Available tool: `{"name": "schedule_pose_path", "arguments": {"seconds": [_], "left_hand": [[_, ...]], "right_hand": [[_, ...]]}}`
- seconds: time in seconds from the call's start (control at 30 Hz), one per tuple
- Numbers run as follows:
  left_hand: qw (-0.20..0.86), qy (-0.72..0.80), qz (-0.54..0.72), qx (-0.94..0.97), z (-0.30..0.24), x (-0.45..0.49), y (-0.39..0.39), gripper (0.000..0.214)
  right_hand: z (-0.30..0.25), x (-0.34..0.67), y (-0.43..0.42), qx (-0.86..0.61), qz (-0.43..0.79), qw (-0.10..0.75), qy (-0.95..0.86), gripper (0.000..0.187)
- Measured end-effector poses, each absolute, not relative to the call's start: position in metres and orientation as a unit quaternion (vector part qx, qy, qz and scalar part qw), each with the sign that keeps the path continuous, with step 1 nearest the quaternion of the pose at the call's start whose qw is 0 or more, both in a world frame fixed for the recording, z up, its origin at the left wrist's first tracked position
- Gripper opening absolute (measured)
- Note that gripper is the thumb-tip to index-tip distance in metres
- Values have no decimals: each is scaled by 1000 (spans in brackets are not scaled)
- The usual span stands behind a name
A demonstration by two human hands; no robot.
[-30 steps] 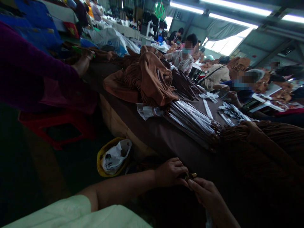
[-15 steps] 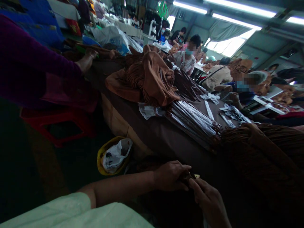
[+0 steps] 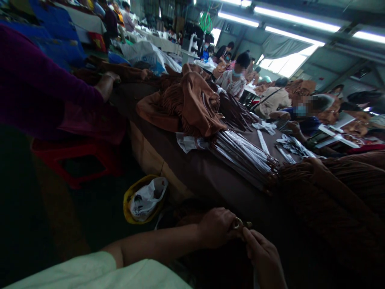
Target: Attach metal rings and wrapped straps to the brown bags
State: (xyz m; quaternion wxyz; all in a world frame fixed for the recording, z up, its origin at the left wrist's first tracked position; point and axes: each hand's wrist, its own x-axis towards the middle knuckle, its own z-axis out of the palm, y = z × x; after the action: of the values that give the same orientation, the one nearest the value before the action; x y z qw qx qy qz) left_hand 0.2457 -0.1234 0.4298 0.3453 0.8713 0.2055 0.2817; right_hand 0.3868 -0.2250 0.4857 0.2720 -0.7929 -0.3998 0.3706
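At the near edge of the brown-covered table [image 3: 198,172], my left hand [image 3: 217,226] is closed around a small metal ring [image 3: 237,223] and the dark material it hangs on. My right hand [image 3: 263,255] meets it from the right, its fingertips pinched on the ring's small metal fitting. Dark brown fringed fabric [image 3: 327,200] lies just beyond and to the right of both hands. What sits under my hands is too dark to make out.
A bundle of long plastic-wrapped strips [image 3: 245,150] lies mid-table beside a heap of tan fringed fabric [image 3: 189,102]. A yellow bin with a white bag [image 3: 144,198] stands on the floor. A person's purple sleeve [image 3: 39,92] reaches in at left, above a red stool [image 3: 75,156]. Other people sit along the far side.
My hands have stayed together at the table edge and dropped slightly in view. The metal ring now shows between them. The purple-sleeved person's hand has shifted slightly.
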Motion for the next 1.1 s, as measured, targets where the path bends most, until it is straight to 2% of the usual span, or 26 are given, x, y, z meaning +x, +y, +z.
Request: {"name": "schedule_pose_path", "arguments": {"seconds": [0.1, 0.2, 0.37, 0.63, 0.9, 0.97, 1.1], "left_hand": [[319, 134, 272, 898, 424, 246, -118, 46], [285, 118, 272, 911, 421, 245, -114, 42], [235, 82, 278, 928, 418, 245, -114, 39], [218, 41, 251, 942, 413, 242, -116, 42], [266, 201, 214, 918, 432, 246, -127, 37], [250, 197, 225, 921, 430, 244, -129, 37], [188, 149, 243, 940, 417, 243, -136, 37]], "right_hand": [[483, 390, -227, -791, 371, 327, -360, 54], [486, 393, -227, -783, 405, 326, -342, 53], [489, 400, -224, -764, 463, 303, -331, 52], [493, 411, -220, -727, 523, 215, -389, 50], [484, 392, -222, -781, 418, 365, -288, 41], [484, 386, -221, -796, 404, 337, -299, 42], [495, 378, -221, -833, 337, 206, -388, 42]]}}
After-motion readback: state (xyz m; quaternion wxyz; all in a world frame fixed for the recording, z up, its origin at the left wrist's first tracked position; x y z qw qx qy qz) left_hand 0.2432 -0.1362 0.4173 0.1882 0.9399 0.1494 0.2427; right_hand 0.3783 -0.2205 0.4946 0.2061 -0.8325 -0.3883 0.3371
